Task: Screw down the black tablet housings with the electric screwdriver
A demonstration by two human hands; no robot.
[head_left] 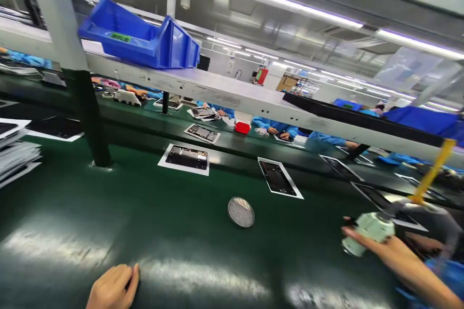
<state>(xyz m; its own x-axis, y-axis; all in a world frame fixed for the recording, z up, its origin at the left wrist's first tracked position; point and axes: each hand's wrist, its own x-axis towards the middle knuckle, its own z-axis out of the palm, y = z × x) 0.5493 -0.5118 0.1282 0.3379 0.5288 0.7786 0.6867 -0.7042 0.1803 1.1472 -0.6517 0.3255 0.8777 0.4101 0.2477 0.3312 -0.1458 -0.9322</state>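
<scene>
My left hand (113, 287) rests low on the dark green worktop (174, 246), its fingers curled into a loose fist, with nothing seen between thumb and fingers. At the right, my right hand (377, 247) grips a pale green hand-held tool (373, 228) whose exact kind is blurred. Grey tubing (442, 219) and a yellow strip (433, 174) show behind that tool. Between the hands, farther forward, lies a round clear shallow dish (241, 212). Beyond it, flat dark device panels rest on white sheets, one left of the dish (186, 158) and one right (279, 177).
A stack of white sheets (16, 157) stands at the left edge. A post (89, 116) rises from the worktop. Overhead runs a white shelf (224, 88) carrying blue bins (126, 38). Across the line, co-workers' hands (279, 133) handle parts near a red box (242, 125).
</scene>
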